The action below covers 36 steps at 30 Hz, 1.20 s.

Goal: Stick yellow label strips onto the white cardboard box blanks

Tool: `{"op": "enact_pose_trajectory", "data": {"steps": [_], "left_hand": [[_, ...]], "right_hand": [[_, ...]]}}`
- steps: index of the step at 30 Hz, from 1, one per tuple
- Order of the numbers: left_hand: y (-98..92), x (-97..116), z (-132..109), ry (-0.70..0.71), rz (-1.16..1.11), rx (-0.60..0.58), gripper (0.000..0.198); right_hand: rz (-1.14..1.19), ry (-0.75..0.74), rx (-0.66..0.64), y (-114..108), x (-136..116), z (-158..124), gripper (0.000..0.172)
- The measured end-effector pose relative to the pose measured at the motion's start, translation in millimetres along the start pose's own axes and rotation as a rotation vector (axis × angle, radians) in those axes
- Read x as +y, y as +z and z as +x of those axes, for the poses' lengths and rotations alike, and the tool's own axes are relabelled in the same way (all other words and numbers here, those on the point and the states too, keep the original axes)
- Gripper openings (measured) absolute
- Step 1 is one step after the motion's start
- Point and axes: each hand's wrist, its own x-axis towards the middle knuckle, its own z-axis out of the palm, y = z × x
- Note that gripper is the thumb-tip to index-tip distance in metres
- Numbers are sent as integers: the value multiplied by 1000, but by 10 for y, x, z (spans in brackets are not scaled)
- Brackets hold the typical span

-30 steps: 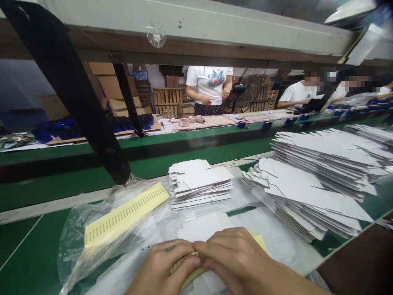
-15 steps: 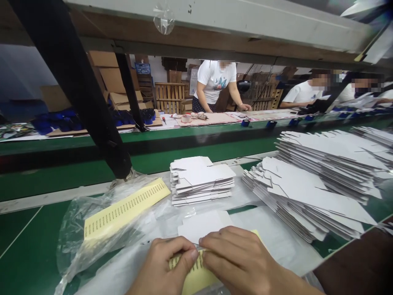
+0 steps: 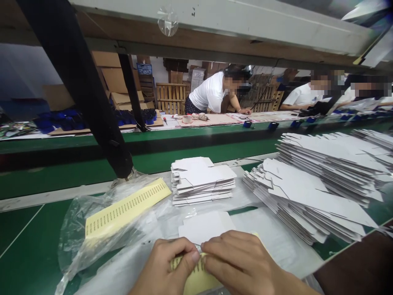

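Fingertips [image 3: 193,257] of the left hand [image 3: 164,268] and the right hand [image 3: 242,262] meet, pinched closed on a yellow label sheet [image 3: 196,282] at six o'clock. A flat white carton [image 3: 205,225] lies just beyond, toward twelve, with a small carton stack [image 3: 202,180] farther on.

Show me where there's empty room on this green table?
Bare green table lies far left, beside the plastic bag. Another free strip runs behind the small stack of carton blanks. Big stacks of blanks crowd the right; the left hand and right hand, pinching a yellow label sheet, fill the front.
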Motion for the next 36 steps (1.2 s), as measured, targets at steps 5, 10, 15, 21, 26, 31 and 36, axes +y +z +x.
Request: {"op": "enact_pose_trajectory", "data": {"steps": [5,10,15,21,26,31,36], "left_hand": [[-2,29,0,-28,37,-31,29],[45,7,-5,55,69,-98,25],[34,27,-1,-21,24,-23,29],[27,2,11,-12,42,-14,32],[61,-67,5,227,158,42,25],[167,-150,30,694,461,167,28],[260,-271,71,866,677,284,29]], "right_hand": [[198,162,9,-45,-44,26,16],[388,550,-166,-204,-4,143,14],[322,435,-202,-193,35,142,17],[55,68,-6,4,13,-3,17],[264,205,16,-134,-36,81,18],[491,638,-78,-93,211,296,14],[569,795,-283,196,498,374,13]]}}
